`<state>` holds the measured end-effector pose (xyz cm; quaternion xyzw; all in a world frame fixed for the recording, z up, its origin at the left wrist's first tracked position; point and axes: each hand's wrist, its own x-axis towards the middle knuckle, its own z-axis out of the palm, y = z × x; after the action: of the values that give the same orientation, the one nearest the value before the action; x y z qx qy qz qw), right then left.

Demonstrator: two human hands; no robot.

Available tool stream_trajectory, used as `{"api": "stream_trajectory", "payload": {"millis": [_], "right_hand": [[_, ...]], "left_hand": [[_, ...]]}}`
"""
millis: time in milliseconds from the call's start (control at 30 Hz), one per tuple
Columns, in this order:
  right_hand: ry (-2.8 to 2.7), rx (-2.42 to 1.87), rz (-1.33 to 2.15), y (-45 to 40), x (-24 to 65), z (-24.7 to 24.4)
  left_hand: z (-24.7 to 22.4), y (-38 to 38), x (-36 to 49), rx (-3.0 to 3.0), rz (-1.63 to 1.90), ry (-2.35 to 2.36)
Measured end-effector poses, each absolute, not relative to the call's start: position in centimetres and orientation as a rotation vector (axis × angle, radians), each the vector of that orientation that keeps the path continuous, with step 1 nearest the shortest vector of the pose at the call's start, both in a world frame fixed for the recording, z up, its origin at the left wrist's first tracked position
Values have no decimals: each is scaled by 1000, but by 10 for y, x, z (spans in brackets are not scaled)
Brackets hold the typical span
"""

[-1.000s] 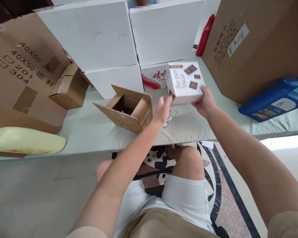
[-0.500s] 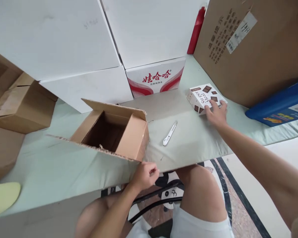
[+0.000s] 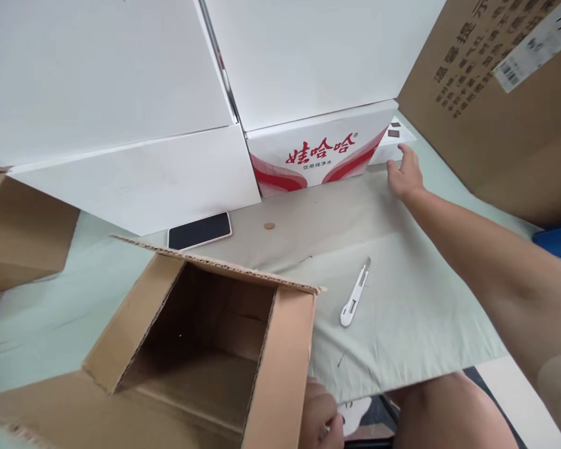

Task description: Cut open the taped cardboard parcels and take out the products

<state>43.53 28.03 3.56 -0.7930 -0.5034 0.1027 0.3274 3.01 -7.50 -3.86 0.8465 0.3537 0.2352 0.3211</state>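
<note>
An open cardboard box [image 3: 280, 368] stands at the lower left with its flaps spread; its dark inside shows no contents. My left hand [image 3: 320, 415] is low beside the box's right side, fingers curled and partly hidden, and what they hold, if anything, cannot be made out. At the back right, my right hand [image 3: 406, 174] has its fingers apart, just in front of a small white carton with brown squares [image 3: 397, 132]. That carton is partly hidden behind the red-and-white box [image 3: 322, 156]. A white utility knife [image 3: 355, 293] lies between my hands.
A phone [image 3: 200, 231] and a small brown piece [image 3: 269, 226] lie near the white boxes [image 3: 140, 181]. A large brown carton [image 3: 490, 118] stands at the right, with a blue item [image 3: 558, 243] beside it. Another cardboard box [image 3: 23, 231] is at the left.
The small carton has moved back beside the red-and-white box, and my right hand has come off it. The view has shifted closer, and the phone now shows.
</note>
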Motion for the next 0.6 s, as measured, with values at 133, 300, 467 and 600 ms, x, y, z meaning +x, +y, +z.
{"api": "stream_trajectory", "payload": {"millis": [133, 300, 467, 600], "right_hand": [[-1449, -1878, 397, 232, 395, 64], [-1991, -1371, 165, 109, 310, 143], [-2719, -837, 154, 26, 228, 205], [-3084, -799, -70, 25, 195, 211]], "left_hand": [[-17, -70, 42, 2166, 590, 974], [2, -66, 46, 2202, 516, 953], [7, -76, 36, 2254, 488, 1047], [6, -79, 22, 2242, 527, 1106]]}}
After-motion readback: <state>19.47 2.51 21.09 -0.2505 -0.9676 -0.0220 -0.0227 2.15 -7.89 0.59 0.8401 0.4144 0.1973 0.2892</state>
